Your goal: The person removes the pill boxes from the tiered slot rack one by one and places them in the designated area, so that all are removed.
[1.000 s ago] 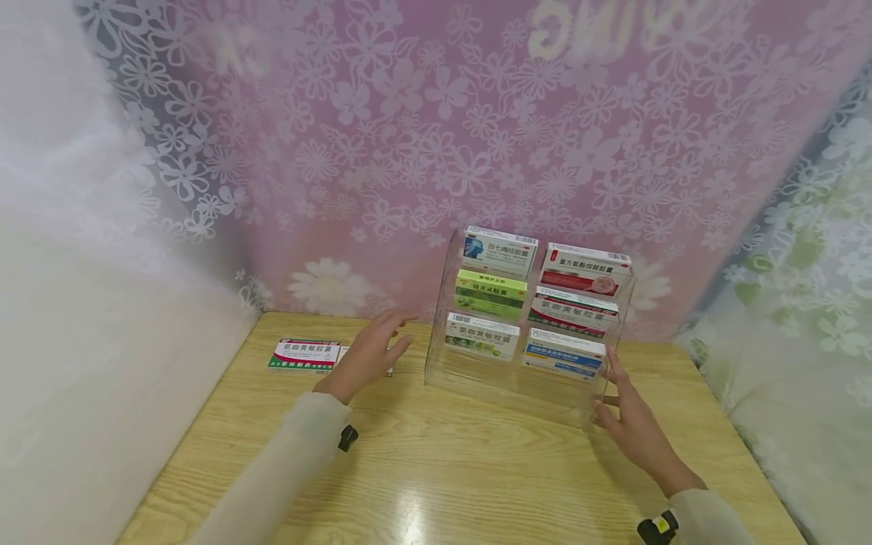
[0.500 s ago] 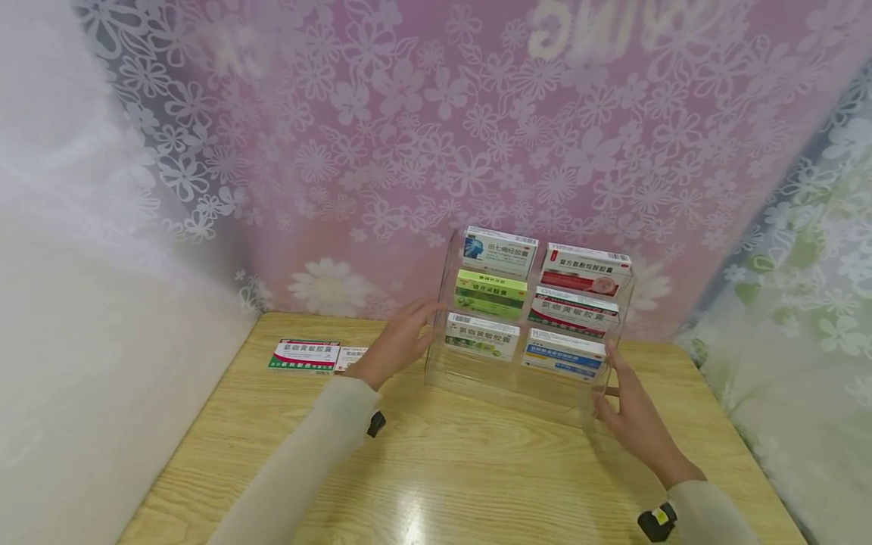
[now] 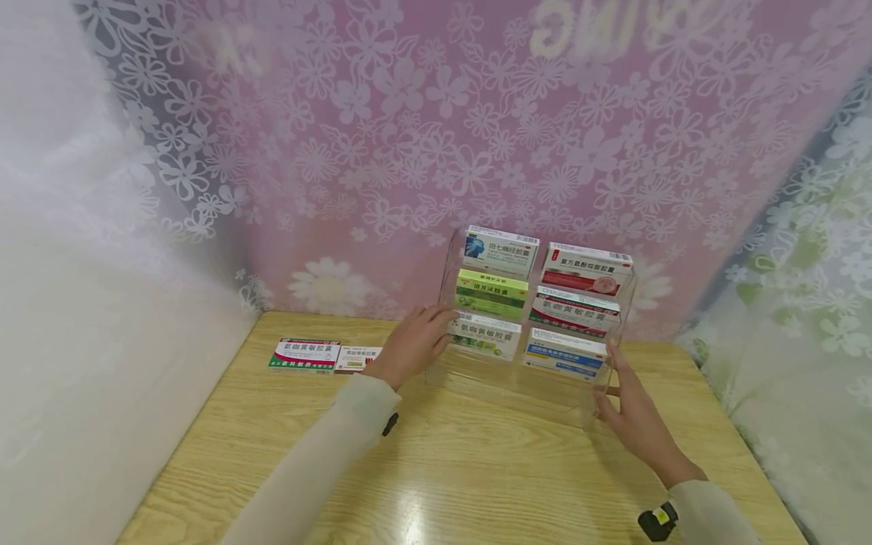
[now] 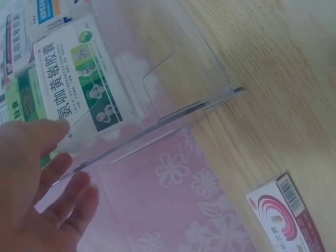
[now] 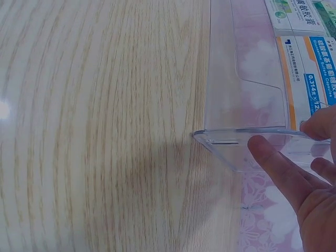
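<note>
A clear plastic display rack (image 3: 504, 386) stands on the table, holding several medicine boxes in two columns. My left hand (image 3: 412, 347) grips its left edge, beside a white-and-green box (image 3: 485, 337); in the left wrist view the thumb (image 4: 50, 135) lies over the front and the other fingers are bent outside the edge. On the rack's right side, my right hand (image 3: 636, 424) holds the side panel near the bottom, next to a white, blue and orange box (image 5: 305, 79). A light green box (image 3: 492, 294) sits one tier up.
Two more medicine boxes lie on the table at the left: a white, red and green box (image 3: 304, 356) and a smaller white-and-maroon box (image 3: 353, 359). Behind the wooden table (image 3: 490, 484) hangs a pink flowered curtain (image 3: 381, 166). A white sheet (image 3: 116, 303) borders the left.
My left hand has moved right, from above the smaller loose box to the rack's left edge, uncovering that box. The right hand stays on the rack, which has shifted very slightly.
</note>
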Motion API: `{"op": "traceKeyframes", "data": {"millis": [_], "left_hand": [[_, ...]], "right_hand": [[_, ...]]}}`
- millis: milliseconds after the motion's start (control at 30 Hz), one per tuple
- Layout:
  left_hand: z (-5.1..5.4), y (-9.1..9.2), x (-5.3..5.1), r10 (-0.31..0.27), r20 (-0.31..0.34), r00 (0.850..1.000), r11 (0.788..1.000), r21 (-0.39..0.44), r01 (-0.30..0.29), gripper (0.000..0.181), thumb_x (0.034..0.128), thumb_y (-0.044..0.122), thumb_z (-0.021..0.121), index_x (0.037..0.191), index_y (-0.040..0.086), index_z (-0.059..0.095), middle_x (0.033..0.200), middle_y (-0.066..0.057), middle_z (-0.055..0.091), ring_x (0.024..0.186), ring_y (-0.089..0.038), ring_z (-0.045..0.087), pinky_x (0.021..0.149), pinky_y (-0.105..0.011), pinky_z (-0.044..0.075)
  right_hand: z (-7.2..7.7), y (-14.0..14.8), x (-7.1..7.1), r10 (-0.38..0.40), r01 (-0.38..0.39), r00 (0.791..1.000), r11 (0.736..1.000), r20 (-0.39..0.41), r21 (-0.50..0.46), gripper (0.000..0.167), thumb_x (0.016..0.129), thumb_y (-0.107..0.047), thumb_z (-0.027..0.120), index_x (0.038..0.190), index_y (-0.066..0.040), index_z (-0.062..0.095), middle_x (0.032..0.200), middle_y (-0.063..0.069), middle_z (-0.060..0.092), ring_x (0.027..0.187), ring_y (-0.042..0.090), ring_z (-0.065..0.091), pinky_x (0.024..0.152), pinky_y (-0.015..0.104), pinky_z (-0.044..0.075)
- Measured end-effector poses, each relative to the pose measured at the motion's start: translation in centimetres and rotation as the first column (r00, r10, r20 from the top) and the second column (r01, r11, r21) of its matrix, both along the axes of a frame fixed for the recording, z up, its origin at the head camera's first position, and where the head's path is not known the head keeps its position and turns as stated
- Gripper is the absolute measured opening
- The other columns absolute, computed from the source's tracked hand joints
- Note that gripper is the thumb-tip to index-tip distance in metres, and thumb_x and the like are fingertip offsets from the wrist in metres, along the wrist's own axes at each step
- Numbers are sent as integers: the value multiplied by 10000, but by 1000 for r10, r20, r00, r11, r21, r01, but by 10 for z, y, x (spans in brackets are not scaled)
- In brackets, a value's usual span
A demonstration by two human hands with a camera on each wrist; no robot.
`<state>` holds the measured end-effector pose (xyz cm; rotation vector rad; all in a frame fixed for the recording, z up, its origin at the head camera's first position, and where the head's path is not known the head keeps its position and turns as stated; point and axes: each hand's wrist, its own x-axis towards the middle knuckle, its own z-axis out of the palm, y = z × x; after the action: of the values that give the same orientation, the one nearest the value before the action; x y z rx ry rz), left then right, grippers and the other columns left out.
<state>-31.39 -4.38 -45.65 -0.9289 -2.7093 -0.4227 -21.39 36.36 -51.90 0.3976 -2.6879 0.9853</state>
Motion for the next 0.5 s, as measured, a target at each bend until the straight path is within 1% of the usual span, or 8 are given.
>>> {"op": "traceKeyframes", "data": {"millis": [67, 133, 200, 300, 400, 500], "left_hand": [[1, 6, 0, 24, -40, 999, 1000, 4, -24, 445, 1119, 208, 655, 1553, 131, 590, 1559, -100, 620, 1459, -305, 577, 1291, -469, 418], [2, 12, -1, 43, -59, 997, 999, 20, -42, 411, 1119, 197, 654, 1527, 153, 620, 1494, -80, 661, 1385, -292, 626, 1206, -449, 512], [3, 18, -1, 47, -51, 998, 998, 36, -45, 383, 1122, 187, 647, 1504, 170, 643, 1437, -65, 675, 1305, -273, 658, 1099, -427, 586], [2, 24, 0, 41, -23, 999, 998, 57, -40, 364, 1124, 175, 638, 1487, 180, 650, 1392, -59, 653, 1243, -243, 670, 971, -393, 637], [-1, 26, 1, 27, 1, 1000, 996, 86, -27, 344, 1125, 162, 629, 1469, 167, 641, 1378, -53, 638, 1233, -224, 670, 958, -375, 640], [-3, 25, 0, -4, 32, 999, 991, 136, -1, 330, 1124, 152, 625, 1454, 163, 633, 1383, -37, 646, 1270, -218, 658, 1039, -373, 613]], "right_hand": [[0, 1, 0, 0, 0, 1000, 1000, -7, 2, 1057, 1045, 57, 649, 1771, -258, -52, 1643, 430, 313, 1090, 571, 723, 637, 220, 630], [0, 1, 1, 0, 0, 1000, 1000, -15, 5, 1060, 1040, 68, 650, 1772, -253, -47, 1642, 430, 314, 1089, 571, 723, 639, 220, 631], [0, 0, 1, 2, -2, 1000, 1000, -20, 6, 1057, 1038, 73, 652, 1773, -242, -40, 1641, 432, 314, 1088, 574, 723, 643, 220, 633], [1, 0, 1, 6, -6, 1000, 1000, -12, 3, 1052, 1043, 70, 647, 1772, -241, -44, 1651, 430, 297, 1101, 584, 713, 653, 208, 630], [1, -1, 2, 10, -10, 1000, 1000, 4, -6, 1046, 1051, 65, 636, 1771, -252, -54, 1665, 428, 271, 1119, 597, 700, 664, 189, 625], [1, -1, 2, 8, -8, 1000, 1000, 7, -8, 1042, 1053, 64, 629, 1770, -252, -58, 1669, 430, 262, 1124, 600, 696, 668, 182, 622]]}}
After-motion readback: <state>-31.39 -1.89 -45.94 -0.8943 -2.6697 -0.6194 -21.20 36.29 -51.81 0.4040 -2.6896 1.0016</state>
